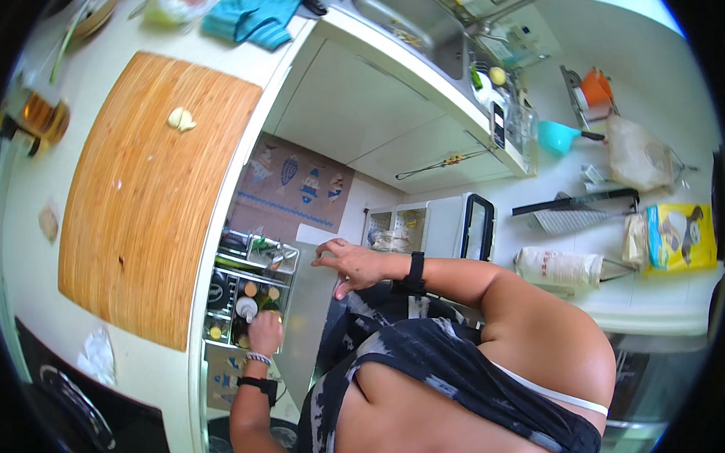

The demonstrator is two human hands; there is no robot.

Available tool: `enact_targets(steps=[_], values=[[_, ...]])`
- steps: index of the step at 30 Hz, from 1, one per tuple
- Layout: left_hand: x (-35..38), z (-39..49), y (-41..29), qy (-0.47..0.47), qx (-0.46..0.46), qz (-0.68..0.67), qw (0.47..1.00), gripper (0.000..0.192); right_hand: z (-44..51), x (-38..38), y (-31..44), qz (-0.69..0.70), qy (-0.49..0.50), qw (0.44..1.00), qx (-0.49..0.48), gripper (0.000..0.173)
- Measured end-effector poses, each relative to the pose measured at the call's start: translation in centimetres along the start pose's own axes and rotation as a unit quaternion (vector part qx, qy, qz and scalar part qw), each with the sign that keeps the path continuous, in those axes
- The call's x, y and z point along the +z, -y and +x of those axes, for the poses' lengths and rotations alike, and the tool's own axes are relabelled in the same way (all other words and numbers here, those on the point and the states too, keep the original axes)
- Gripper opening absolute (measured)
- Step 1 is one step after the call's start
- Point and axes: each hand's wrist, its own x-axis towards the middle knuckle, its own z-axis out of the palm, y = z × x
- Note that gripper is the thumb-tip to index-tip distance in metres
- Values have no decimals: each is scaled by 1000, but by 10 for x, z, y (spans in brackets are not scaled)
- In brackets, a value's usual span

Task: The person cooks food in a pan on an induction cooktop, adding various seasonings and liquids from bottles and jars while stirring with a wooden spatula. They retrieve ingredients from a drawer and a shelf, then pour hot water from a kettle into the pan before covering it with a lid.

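Note:
My left hand (265, 333), with a beaded bracelet and a black wristband, is over the front of a pulled-out wire drawer (289, 283). Its fingers are beside several bottles with tan and yellow caps and a white-topped bottle (246, 308); whether they grip one is not visible. My right hand (353, 264) hovers with fingers spread and nothing in it, just right of the drawer; a black band circles its wrist. A large bamboo cutting board (157, 192) lies on the white counter, with peeled garlic cloves (181, 119) on it.
A black cooktop (106, 421) and crumpled white paper (99, 355) are at lower left. A turquoise cloth (253, 20) lies near the steel sink (415, 27). Fish-patterned mat (298, 184) covers the floor. A white bin (452, 223) stands past my right hand.

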Motion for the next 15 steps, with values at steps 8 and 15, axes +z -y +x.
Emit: enact_targets(steps=[8, 15], values=[[52, 18, -2, -36, 13, 202, 979, 37, 2, -2, 1, -2, 16, 1000, 4, 83], [55, 18, 21, 25, -20, 240, 970, 30, 5, 5, -5, -8, 2, 1000, 1, 85]])
